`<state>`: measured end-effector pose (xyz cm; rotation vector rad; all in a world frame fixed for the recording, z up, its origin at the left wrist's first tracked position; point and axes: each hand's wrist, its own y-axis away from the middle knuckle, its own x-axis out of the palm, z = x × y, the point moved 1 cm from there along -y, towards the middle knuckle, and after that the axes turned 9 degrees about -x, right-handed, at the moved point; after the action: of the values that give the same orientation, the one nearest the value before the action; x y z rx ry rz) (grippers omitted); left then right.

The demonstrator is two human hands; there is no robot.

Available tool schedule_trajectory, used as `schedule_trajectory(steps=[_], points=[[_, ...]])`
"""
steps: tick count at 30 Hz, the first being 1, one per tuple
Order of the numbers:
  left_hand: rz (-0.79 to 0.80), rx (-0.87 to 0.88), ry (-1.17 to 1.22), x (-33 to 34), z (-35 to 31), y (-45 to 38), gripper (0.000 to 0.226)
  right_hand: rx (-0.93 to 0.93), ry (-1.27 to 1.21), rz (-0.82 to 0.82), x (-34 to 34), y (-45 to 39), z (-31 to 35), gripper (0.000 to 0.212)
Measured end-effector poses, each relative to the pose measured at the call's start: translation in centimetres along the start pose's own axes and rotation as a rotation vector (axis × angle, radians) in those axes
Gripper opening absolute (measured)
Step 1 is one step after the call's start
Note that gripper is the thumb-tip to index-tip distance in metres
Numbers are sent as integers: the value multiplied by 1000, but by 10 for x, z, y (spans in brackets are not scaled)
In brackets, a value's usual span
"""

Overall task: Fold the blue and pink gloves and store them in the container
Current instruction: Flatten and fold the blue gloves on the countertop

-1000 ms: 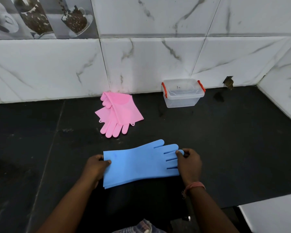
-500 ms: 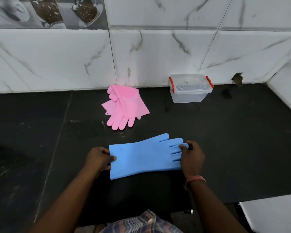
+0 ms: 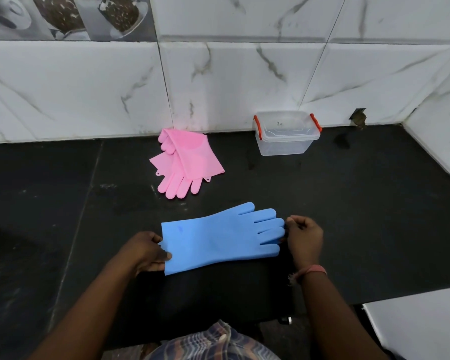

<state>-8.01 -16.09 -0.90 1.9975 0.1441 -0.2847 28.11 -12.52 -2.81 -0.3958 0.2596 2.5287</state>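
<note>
The blue gloves point(image 3: 218, 239) lie stacked flat on the black counter, cuffs to the left, fingers to the right. My left hand point(image 3: 146, 252) pinches the cuff edge. My right hand point(image 3: 303, 236) grips the fingertips at the other end. The pink gloves point(image 3: 186, 161) lie crossed over each other farther back, near the wall. A clear plastic container point(image 3: 286, 133) with orange latches and its lid on stands at the back right against the wall.
The black counter point(image 3: 361, 216) is bounded by marble wall tiles at the back and on the right. Its front edge drops off at lower right beside a white surface point(image 3: 421, 326). A small hole point(image 3: 359, 118) shows in the wall.
The view has shifted a little, so everything sits lower and nearer. Both hands have kept hold of the two ends of the blue gloves, which now lie flatter and straighter.
</note>
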Motion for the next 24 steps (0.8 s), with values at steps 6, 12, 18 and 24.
schedule_trajectory(steps=[6, 12, 18, 24], points=[[-157, 114, -298, -1, -2, 3, 43, -102, 117, -46, 0, 17, 3, 8], [-419, 269, -642, -5, -2, 8, 39, -729, 463, 127, 29, 35, 25, 11], [-305, 217, -291, -7, 0, 6, 18, -852, 668, 451, 76, 53, 17, 31], [-275, 173, -88, -14, 12, 12, 5, -838, 696, 447, 79, 53, -5, 37]])
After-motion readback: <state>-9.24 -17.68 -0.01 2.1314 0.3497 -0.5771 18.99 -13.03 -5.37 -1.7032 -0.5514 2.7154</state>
